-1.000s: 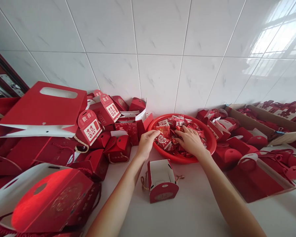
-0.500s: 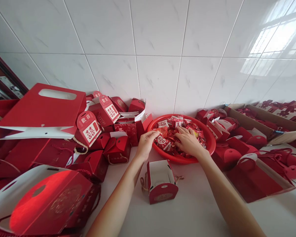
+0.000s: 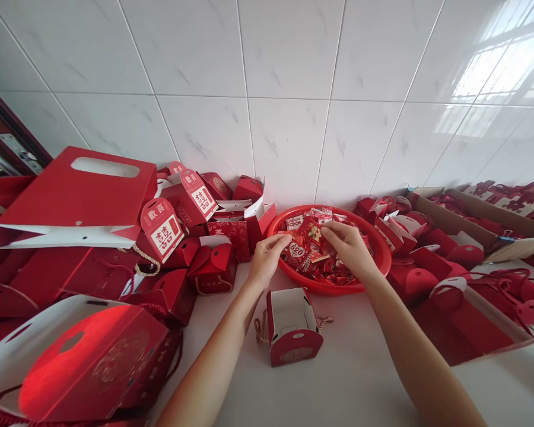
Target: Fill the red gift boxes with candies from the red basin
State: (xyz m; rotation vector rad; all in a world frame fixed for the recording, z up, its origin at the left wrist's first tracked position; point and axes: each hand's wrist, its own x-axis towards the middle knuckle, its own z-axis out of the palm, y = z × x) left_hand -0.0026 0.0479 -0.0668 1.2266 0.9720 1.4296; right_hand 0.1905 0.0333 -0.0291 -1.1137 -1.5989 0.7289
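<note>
A red plastic basket full of wrapped candies stands in front of me. Over its left rim, my left hand is closed in a pinch on the edge of a shiny orange-red wrapped candy. My right hand, above the middle of the pile, pinches a red candy packet with a gold picture between thumb and fingers. Between my forearms, near the basket's front, a small red gift box stands upright with its top flaps apart and rope handles at its sides. Its white inside shows.
Many red gift boxes crowd the left side, with a large one nearest me. More red boxes and a cardboard carton lie to the right. A white tiled wall rises behind the basket.
My right hand has lifted from the candy pile, and its spread fingers have closed on a red candy packet. My left hand stays nearly in place, still pinching.
</note>
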